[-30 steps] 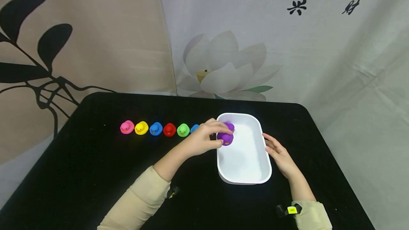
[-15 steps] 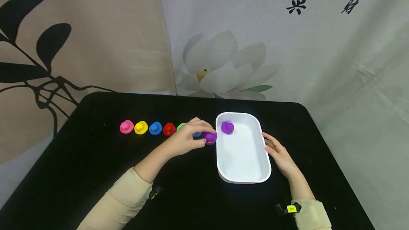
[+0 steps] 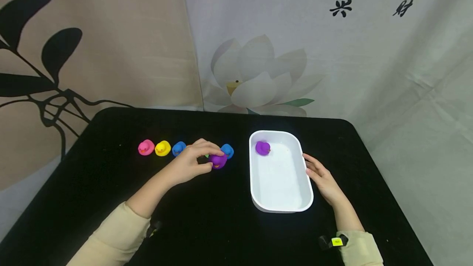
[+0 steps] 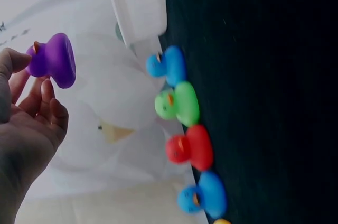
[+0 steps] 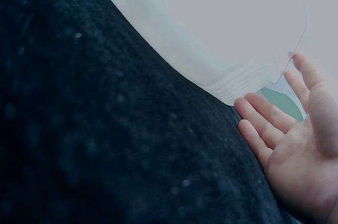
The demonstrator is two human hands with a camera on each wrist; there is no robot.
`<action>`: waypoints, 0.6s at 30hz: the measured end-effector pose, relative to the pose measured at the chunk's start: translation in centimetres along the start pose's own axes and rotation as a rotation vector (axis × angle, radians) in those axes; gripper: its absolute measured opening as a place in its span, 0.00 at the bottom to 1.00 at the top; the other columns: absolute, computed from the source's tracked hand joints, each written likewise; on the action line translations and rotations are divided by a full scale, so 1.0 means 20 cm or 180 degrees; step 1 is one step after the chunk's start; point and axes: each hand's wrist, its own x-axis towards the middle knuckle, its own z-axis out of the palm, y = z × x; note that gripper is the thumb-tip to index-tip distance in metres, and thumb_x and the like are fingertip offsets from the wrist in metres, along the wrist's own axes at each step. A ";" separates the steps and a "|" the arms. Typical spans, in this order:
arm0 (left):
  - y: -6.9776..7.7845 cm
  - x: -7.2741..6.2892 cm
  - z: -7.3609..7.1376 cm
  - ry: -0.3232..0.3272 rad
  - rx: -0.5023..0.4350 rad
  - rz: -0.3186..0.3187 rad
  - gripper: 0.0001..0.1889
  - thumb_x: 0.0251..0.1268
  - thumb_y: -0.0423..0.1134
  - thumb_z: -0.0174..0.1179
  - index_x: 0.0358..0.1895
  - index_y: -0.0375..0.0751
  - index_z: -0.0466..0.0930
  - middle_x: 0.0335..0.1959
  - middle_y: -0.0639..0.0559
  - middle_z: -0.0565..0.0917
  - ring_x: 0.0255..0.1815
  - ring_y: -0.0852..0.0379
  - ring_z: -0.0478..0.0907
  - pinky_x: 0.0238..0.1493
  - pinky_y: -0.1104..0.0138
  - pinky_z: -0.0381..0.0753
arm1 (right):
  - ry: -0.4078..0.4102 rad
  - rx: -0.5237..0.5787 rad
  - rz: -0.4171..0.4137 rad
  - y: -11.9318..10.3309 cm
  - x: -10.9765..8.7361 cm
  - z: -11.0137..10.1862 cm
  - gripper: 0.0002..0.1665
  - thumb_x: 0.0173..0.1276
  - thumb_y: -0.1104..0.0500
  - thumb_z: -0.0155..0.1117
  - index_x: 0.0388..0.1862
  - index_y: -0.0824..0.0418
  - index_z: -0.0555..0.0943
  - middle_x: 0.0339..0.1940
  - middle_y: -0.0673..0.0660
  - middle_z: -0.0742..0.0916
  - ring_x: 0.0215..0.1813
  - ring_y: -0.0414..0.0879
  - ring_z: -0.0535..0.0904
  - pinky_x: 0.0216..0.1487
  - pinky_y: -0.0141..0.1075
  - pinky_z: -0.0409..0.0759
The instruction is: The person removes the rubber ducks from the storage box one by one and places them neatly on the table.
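Thumb and fingers of my left hand (image 3: 186, 163) pinch a purple rubber duck (image 3: 218, 161) by its head. The left wrist view shows this duck raised off the table, its flat base turned outward. Behind the hand runs a row of ducks: pink (image 3: 146, 147), yellow (image 3: 162, 148), blue (image 3: 179, 148), red (image 4: 199, 147), green (image 4: 186, 105) and a second blue one (image 3: 229, 151). In the head view the hand mostly covers the red and green ones. Another purple duck (image 3: 262, 148) sits inside the white tray (image 3: 282, 188). My right hand (image 3: 325, 182) touches the tray's right side with extended fingers.
A black table (image 3: 229, 225) bears everything. Behind it hangs a curtain (image 3: 266, 7) printed with a lotus and dark plant shapes. The tray stands right of the duck row, with a gap of bare table between them.
My left hand has carried the purple duck leftward, from over the tray to in front of the row. The other purple duck stays in the tray. My right hand keeps its place.
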 end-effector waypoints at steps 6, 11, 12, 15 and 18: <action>-0.04 -0.07 -0.09 0.0061 0.0003 -0.0073 0.19 0.59 0.26 0.61 0.54 0.45 0.80 0.54 0.54 0.77 0.55 0.52 0.68 0.48 0.52 0.78 | 0.0008 -0.0011 -0.0016 -0.01 -0.01 0.00 0.31 0.75 0.55 0.53 0.73 0.60 0.60 0.68 0.67 0.70 0.64 0.56 0.69 0.59 0.57 0.67; -0.06 -0.13 -0.17 0.0116 0.0106 -0.0166 0.19 0.60 0.26 0.61 0.54 0.45 0.80 0.54 0.52 0.76 0.55 0.52 0.69 0.48 0.51 0.78 | 0.0005 -0.0007 -0.0023 -0.02 -0.01 0.01 0.31 0.75 0.56 0.53 0.73 0.60 0.60 0.67 0.66 0.71 0.62 0.47 0.72 0.58 0.49 0.70; -0.07 -0.14 -0.18 0.0124 0.0129 -0.0175 0.20 0.59 0.25 0.61 0.54 0.45 0.80 0.54 0.52 0.76 0.55 0.52 0.69 0.47 0.53 0.79 | 0.0006 -0.0011 -0.0026 -0.02 -0.01 0.01 0.31 0.75 0.56 0.53 0.73 0.60 0.60 0.67 0.66 0.71 0.62 0.45 0.72 0.58 0.46 0.71; -0.08 -0.17 -0.22 0.0152 0.0218 -0.0136 0.20 0.58 0.25 0.61 0.54 0.43 0.80 0.54 0.51 0.77 0.54 0.52 0.69 0.47 0.58 0.79 | 0.0006 -0.0014 -0.0035 -0.02 -0.01 0.01 0.31 0.75 0.56 0.53 0.73 0.60 0.60 0.67 0.66 0.71 0.60 0.42 0.73 0.55 0.39 0.72; -0.09 -0.19 -0.26 0.0184 0.0272 -0.0131 0.20 0.57 0.25 0.62 0.54 0.42 0.80 0.53 0.51 0.77 0.53 0.53 0.69 0.46 0.59 0.78 | -0.0001 -0.0003 -0.0028 -0.02 -0.01 0.01 0.31 0.75 0.55 0.53 0.73 0.60 0.60 0.67 0.66 0.71 0.61 0.43 0.73 0.55 0.39 0.72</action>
